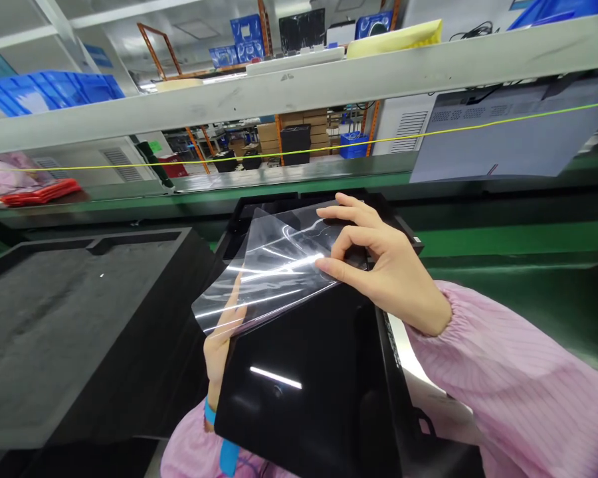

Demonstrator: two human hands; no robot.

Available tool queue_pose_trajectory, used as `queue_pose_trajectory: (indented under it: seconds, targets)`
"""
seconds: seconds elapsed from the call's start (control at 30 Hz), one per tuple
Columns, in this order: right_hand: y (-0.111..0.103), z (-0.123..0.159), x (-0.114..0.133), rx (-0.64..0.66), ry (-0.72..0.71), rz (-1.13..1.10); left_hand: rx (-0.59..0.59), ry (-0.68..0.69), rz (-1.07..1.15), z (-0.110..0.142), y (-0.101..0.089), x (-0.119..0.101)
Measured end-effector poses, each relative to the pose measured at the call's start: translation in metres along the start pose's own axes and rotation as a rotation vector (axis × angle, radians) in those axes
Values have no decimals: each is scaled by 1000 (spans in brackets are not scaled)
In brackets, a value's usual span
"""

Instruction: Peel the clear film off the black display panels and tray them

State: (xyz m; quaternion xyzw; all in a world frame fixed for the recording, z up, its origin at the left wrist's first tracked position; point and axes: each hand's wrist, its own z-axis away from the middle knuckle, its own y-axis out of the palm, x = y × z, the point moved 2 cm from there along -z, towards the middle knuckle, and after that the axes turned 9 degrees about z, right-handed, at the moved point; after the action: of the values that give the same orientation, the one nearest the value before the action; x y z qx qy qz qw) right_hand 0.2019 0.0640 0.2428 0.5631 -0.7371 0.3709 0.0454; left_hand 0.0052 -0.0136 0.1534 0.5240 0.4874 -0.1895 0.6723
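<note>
A glossy black panel (pixel 309 372) is held up tilted in front of me, with a ceiling light mirrored in it. Clear plastic film (pixel 274 265) is lifted off its upper part and bends back toward the left. My right hand (pixel 373 259) pinches the film's edge between thumb and index finger, the other fingers spread above. At the panel's left edge, my left hand (pixel 222 338) grips the panel; its fingers show through the film. A blue band (pixel 210 411) circles my left wrist.
On the left stands a black foam tray (pixel 179 265) with a grey recess; another black foam tray (pixel 403 232) lies behind the panel. A metal beam (pixel 279 93) crosses overhead, carrying a blue bin (pixel 50 89). A grey sheet (pixel 508 133) hangs at right, above a green surface (pixel 518 239).
</note>
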Motion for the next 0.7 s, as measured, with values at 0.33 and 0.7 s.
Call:
queue_pose_trajectory:
  seconds: [0.33, 0.7]
  targets:
    - [-14, 11, -68, -94, 312, -225, 177, -234, 210, 17, 27, -3]
    - [9, 28, -87, 78, 671, 207, 384, -109, -28, 31, 32, 24]
